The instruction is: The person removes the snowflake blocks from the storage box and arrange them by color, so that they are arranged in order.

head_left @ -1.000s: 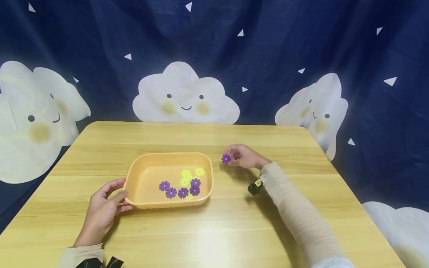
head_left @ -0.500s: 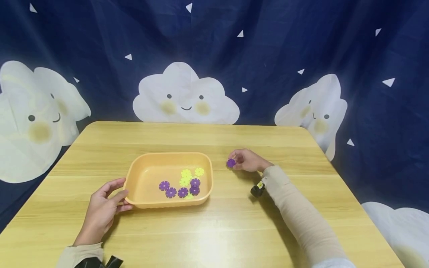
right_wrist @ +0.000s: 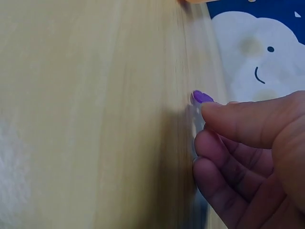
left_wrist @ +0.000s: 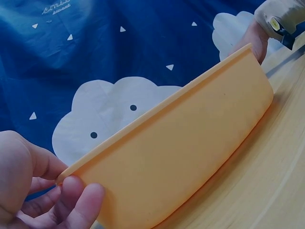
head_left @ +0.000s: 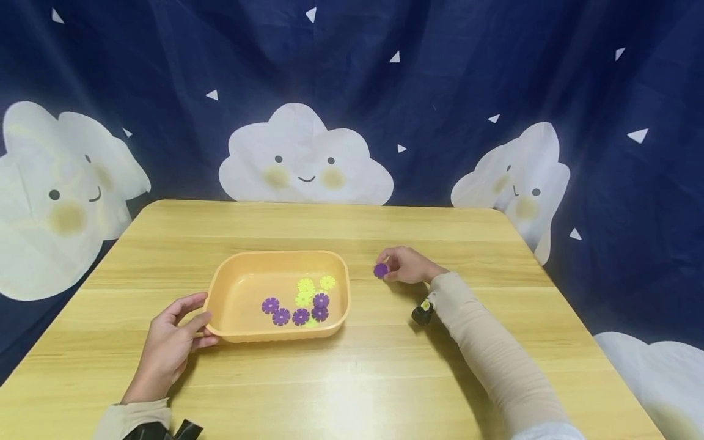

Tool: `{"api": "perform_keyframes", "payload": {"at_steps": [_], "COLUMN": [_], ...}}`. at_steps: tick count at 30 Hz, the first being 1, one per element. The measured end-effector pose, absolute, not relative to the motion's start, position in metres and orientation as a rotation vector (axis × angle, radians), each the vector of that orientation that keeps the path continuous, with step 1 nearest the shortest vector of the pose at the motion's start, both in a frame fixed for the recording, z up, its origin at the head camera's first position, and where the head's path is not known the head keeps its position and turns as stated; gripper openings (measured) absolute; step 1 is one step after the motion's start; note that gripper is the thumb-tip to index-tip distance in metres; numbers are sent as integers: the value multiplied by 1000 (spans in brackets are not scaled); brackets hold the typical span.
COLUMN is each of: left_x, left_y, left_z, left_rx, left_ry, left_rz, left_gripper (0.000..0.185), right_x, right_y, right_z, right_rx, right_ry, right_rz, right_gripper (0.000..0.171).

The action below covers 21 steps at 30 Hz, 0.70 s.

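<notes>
At its left end, an orange plastic tray point(head_left: 236, 337) is gripped by my left hand point(head_left: 167, 348), thumb on the rim; the left wrist view shows the fingers at the corner of the tray wall point(left_wrist: 176, 143). My right hand point(head_left: 408, 266) pinches a purple snowflake-shaped disc point(head_left: 381, 271) between thumb and fingertips, to the right of the tray and apart from it. Only a sliver of that purple disc point(right_wrist: 202, 97) shows past the thumb in the right wrist view. Several purple discs point(head_left: 281, 316) and yellow discs point(head_left: 305, 285) lie in the tray's right half, some overlapping.
The wooden table point(head_left: 352, 391) reaches out on all sides of the tray. A dark blue curtain point(head_left: 429, 91) with cloud faces hangs behind its far edge. A black wrist camera point(head_left: 422, 313) hangs below the right sleeve.
My right hand, with the purple disc pinched in it, has moved slightly right and nearer to me. The left hand and the tray have stayed in place.
</notes>
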State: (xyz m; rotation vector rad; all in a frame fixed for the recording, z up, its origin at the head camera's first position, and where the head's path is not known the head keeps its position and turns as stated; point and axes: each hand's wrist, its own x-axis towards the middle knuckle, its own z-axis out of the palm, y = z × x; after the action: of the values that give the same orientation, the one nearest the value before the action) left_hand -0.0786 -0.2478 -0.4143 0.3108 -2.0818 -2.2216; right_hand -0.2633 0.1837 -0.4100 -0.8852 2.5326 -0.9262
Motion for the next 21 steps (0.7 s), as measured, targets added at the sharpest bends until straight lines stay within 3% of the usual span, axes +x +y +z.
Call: {"api": "perform_keyframes", "payload": {"at_steps": [21], "left_x": [-78], "left_y": [-248], "left_z": [-414], "left_rx": [325], "left_ry": [-2140], "left_rz": [-2195], "left_gripper": [44], "right_x": [-264], "right_y": [185], "right_z": [-410], "right_rx": [-925], "right_ry": [2574], "right_rz": [-775], "right_gripper": [26]}}
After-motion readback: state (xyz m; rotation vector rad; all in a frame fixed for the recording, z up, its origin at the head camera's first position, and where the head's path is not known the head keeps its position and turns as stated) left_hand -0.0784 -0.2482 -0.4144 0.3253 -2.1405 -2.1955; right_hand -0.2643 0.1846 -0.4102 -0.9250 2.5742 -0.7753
